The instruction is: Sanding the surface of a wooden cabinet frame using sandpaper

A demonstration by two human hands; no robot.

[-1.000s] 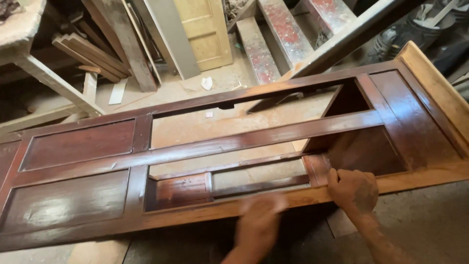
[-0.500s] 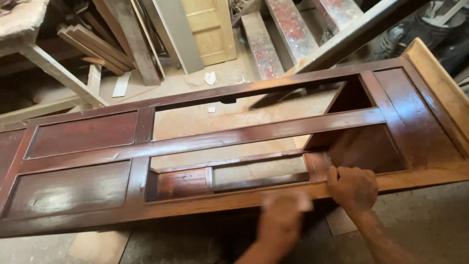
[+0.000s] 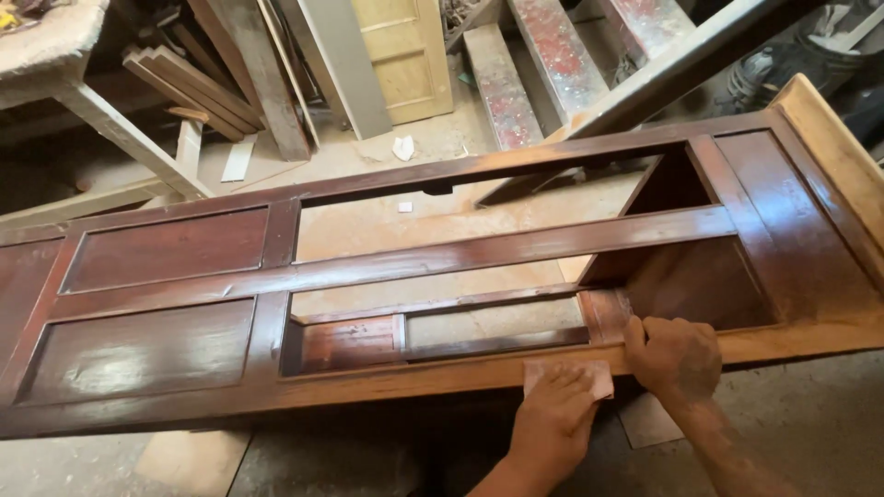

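From the head camera, a long dark-red varnished wooden cabinet frame [image 3: 442, 267] lies on its side across the dusty workshop floor [image 3: 810, 414], and on its near, paler bottom rail the left hand [image 3: 552, 419] presses flat, fingers together, on a small pinkish sheet of sandpaper [image 3: 571, 375]. Just right of that sheet the right hand [image 3: 674, 357] curls over the same rail. The frame looks stiff, heavy and awkward, best gripped by its solid rails, while the thin, limp sandpaper needs a flat palm.

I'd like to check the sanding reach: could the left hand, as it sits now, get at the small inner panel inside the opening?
Probably yes: the left hand presses sandpaper on the cabinet frame rail just below the small inner panel, and nothing lies between.
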